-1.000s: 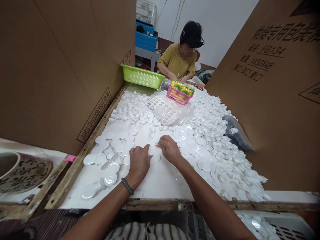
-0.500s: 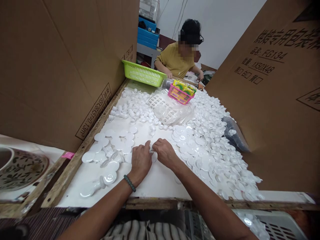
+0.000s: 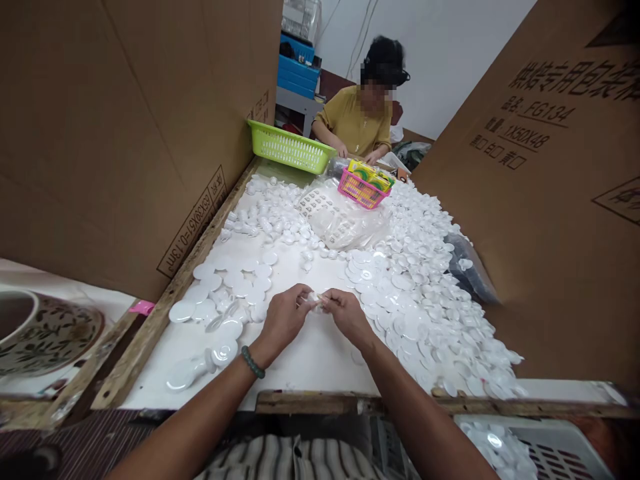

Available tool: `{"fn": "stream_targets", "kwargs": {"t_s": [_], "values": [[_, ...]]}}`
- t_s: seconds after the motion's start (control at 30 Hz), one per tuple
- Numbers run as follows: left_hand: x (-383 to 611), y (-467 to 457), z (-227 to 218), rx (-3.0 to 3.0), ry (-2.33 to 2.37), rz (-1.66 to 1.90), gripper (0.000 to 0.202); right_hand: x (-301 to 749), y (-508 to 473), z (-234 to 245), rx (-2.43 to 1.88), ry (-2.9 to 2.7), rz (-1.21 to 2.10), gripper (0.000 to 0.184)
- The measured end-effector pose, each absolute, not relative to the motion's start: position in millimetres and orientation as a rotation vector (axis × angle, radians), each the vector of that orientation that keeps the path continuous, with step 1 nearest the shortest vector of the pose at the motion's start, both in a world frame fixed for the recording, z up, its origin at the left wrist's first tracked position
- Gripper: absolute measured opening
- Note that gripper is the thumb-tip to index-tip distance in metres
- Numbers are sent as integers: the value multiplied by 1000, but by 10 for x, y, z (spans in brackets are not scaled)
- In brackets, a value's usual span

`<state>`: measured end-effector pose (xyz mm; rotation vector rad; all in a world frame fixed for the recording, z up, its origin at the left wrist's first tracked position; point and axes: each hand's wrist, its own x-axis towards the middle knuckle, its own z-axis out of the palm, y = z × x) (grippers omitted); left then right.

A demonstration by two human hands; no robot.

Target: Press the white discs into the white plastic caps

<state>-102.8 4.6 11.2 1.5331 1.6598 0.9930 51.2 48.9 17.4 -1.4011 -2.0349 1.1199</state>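
My left hand [image 3: 286, 315] and my right hand [image 3: 347, 317] meet over the middle of the white tabletop [image 3: 320, 363]. Between their fingertips is a small white plastic piece [image 3: 314, 299], pinched from both sides; its exact shape is mostly hidden. A green bead bracelet [image 3: 253, 362] circles my left wrist. To the left of the hands lie flat white discs [image 3: 243, 287] and several white knobbed pieces [image 3: 190, 371]. A wide heap of white discs [image 3: 425, 300] spreads to the right of my right hand.
Tall cardboard boxes [image 3: 150, 133] wall both sides. Farther back are a green basket [image 3: 293, 150], a pink basket [image 3: 363, 190] with yellow packets, and a clear plastic bag [image 3: 345, 227]. A person in yellow [image 3: 357, 120] works opposite. A grey crate [image 3: 565, 447] stands below the front edge.
Both hands have moved slightly lower and turned, and the white piece between the fingertips now shows more. The person opposite has brought one arm inward.
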Motion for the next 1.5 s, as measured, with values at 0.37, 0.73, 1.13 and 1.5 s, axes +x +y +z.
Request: {"fn": "stream_targets", "kwargs": {"t_s": [0.37,0.73,1.13,1.5], "values": [[-721,-157,-5,1137,1455,763,20,989,-183,156,-1283,-2168,879,29],[-735,-88,58,866,1408,689,19,933,-81,100,-1215,-2673,305,17],[-774,-153,-44,957,1297,830,26,957,-221,-46,-1202,-2235,547,33],[-806,-225,-12,903,1201,857,34,925,-251,-7,-1217,-2217,712,36]]}}
